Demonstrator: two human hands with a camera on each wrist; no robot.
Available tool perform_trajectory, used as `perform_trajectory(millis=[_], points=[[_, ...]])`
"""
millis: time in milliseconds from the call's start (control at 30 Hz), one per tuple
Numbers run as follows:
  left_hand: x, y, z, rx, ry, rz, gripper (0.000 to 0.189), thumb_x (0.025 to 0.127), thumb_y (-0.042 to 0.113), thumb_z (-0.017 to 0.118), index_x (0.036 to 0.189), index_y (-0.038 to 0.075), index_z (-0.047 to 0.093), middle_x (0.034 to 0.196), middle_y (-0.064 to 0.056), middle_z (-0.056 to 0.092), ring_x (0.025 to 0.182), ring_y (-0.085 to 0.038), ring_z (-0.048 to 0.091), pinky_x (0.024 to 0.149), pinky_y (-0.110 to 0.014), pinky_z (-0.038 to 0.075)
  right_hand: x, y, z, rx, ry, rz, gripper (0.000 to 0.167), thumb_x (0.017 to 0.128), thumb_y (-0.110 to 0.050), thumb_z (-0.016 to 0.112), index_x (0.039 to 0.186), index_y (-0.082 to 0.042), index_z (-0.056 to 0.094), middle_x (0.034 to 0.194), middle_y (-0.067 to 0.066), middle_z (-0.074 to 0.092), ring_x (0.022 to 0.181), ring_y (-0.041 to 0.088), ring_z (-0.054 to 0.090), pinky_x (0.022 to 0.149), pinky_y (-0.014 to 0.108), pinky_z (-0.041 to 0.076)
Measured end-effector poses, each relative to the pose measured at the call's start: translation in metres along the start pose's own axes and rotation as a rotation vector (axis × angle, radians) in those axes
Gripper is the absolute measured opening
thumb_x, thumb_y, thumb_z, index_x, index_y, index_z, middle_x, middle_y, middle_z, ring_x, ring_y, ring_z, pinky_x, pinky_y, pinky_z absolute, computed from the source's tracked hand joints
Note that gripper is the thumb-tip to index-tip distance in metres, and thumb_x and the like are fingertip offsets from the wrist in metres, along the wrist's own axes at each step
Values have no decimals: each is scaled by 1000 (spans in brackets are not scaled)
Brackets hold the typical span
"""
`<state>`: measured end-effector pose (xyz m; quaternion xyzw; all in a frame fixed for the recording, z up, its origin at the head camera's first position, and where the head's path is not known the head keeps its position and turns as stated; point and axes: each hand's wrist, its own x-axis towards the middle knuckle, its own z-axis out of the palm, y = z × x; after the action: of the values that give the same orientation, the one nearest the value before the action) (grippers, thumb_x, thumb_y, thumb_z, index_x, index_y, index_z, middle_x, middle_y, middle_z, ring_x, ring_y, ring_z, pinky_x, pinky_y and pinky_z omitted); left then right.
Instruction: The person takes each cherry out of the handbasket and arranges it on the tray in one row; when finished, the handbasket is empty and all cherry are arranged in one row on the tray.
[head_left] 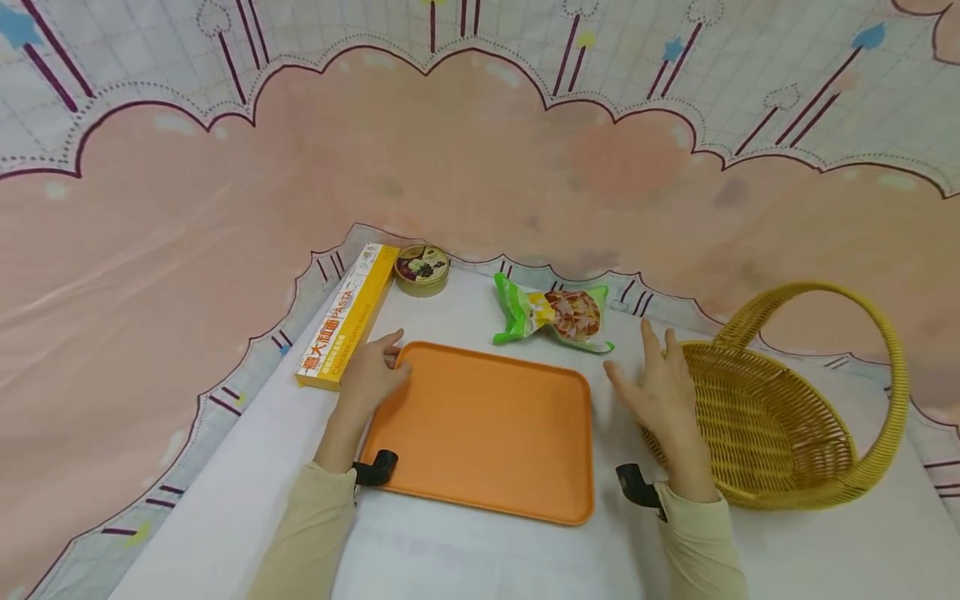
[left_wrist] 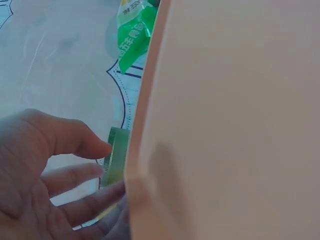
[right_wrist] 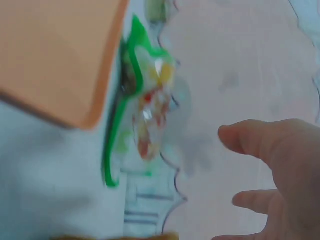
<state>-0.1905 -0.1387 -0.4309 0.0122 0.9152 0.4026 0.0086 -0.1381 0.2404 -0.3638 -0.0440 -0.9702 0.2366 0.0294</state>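
An orange rectangular tray lies flat on the white tabletop. My left hand is at its far left corner, fingers loosely bent; in the left wrist view the thumb stands apart from the tray rim, and the lower fingertips reach the edge, partly hidden by it. Whether they touch it I cannot tell. Holding nothing, my right hand hovers with spread fingers between the tray and a yellow wicker basket. Beyond the tray lies a green-edged plastic food packet, also in the right wrist view.
A yellow and white pasta box lies at the left, just past my left hand. Beside its far end stands a round tin with a pictured lid. The basket's tall arched handle rises at the right. A patterned cloth hangs behind.
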Motion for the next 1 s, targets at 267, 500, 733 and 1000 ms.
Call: perform_trajectory(millis=[267, 500, 733, 1000], points=[[7, -8, 6, -58, 36, 88, 57, 81, 2, 67, 137, 3, 58, 119, -19, 68, 85, -28, 63, 69, -32, 46, -1, 38, -30, 93, -103, 215, 84, 99, -43, 47, 155, 5, 6, 152, 43, 6, 136, 63, 14, 105, 73, 19], [10, -22, 4, -169, -128, 137, 62, 82, -3, 67, 142, 7, 53, 135, -16, 58, 105, -31, 61, 77, -34, 52, -3, 65, -28, 75, -207, 336, 76, 100, -37, 43, 150, 13, 14, 149, 43, 20, 136, 59, 21, 109, 66, 22], [8, -20, -3, -112, -178, 182, 58, 83, -5, 67, 139, -1, 53, 119, -24, 61, 92, -30, 63, 78, -38, 53, -7, 74, -20, 64, -256, 349, 66, 98, -26, 47, 145, 15, 27, 144, 43, 28, 132, 59, 28, 106, 66, 28], [8, -18, -3, -80, -152, 180, 57, 82, -5, 64, 138, 0, 55, 109, -23, 63, 84, -29, 63, 76, -40, 55, -10, 80, -19, 106, -216, 378, 57, 98, -19, 48, 142, 14, 34, 135, 43, 39, 123, 58, 38, 101, 65, 35]])
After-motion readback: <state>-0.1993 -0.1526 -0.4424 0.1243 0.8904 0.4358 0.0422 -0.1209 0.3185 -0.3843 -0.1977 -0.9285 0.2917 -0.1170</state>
